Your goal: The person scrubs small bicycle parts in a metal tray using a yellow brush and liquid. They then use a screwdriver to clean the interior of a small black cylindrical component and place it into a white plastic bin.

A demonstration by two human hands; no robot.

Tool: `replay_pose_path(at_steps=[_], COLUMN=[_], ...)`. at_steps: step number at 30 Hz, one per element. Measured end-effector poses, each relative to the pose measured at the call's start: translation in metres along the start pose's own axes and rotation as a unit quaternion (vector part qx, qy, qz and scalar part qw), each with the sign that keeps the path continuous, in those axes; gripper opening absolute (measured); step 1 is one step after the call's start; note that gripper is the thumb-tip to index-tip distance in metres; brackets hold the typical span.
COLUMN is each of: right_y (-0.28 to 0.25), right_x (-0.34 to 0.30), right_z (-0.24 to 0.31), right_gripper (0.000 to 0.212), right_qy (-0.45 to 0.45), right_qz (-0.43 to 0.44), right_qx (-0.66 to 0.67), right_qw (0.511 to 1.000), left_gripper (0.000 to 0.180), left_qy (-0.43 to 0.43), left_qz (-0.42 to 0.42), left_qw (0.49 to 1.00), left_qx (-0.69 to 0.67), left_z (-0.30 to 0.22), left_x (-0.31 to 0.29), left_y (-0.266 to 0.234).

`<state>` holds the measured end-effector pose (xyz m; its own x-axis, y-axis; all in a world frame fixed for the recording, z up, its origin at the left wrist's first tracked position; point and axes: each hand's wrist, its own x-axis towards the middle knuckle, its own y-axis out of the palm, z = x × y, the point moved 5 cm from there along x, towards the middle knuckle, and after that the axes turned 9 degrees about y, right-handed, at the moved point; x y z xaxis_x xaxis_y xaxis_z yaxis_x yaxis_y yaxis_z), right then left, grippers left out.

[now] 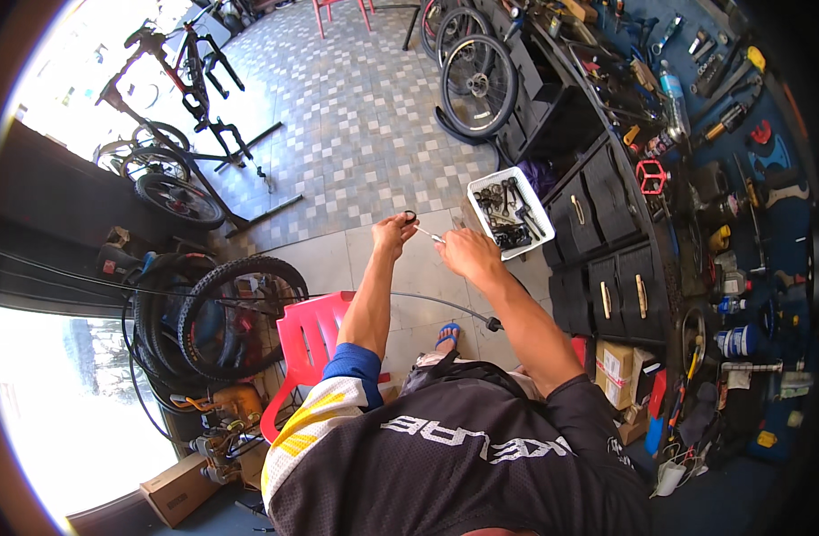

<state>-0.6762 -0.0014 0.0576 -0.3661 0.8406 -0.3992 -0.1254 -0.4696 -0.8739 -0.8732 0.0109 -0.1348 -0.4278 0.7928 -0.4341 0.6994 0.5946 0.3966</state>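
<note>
Red plastic chair (290, 334) beside a knobby black tire (187, 323)

Daylight glares white left of the red chair (293, 338). Right of the chair, the bench (617, 239) is dimmer. Straight edges bend toward the dark rim.

- Grey, white and brown small-checked tile floor (365, 116), far half of room
- Larger plain pale floor tiles (329, 262), near half
- Red slatted plastic chair (306, 335), left of centre; red chair (344, 4) cut off at top edge
- Black drawer cabinet (570, 308), pale bar handles (642, 297), right side
- Long dark cluttered surface (667, 268) above it
- Dark blue tool-hung wall (789, 241), far right
- Dark wall panel (52, 201), left
- Overexposed window (52, 393), lower left
- Strong daylight, upper left, glaring on floor
</note>
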Motion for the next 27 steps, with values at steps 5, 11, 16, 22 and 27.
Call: replay_pose_path(at_steps=[5,11,16,22,27], right_y=[-0.012,-0.029,-0.037,-0.031,-0.018], right_x=[0.003,0.012,0.014,0.013,0.012], right_z=[-0.003,-0.001,0.001,-0.014,-0.034], right_gripper=[0.035,0.041,0.041,0.041,0.042], right_qy=[0.026,-0.004,0.006,0.03,0.063], right_qz=[-0.014,-0.009,0.006,-0.012,0.038], right_qx=[-0.012,-0.014,-0.018,-0.009,0.03], right_qw=[0.999,1.0,1.0,0.999,0.997], left_gripper=[0.021,0.016,0.017,0.02,0.018], left_qy=[0.035,0.216,0.197,0.176,0.168], left_qz=[0.03,0.053,0.049,0.065,0.055], left_qw=[0.999,0.904,0.9,0.904,0.924], left_qx=[0.018,0.365,0.386,0.383,0.338], left_z=[-0.006,-0.017,-0.013,0.002,0.015], left_x=[-0.005,-0.013,-0.014,-0.011,-0.013], left_y=[0.004,0.016,0.022,0.025,0.038])
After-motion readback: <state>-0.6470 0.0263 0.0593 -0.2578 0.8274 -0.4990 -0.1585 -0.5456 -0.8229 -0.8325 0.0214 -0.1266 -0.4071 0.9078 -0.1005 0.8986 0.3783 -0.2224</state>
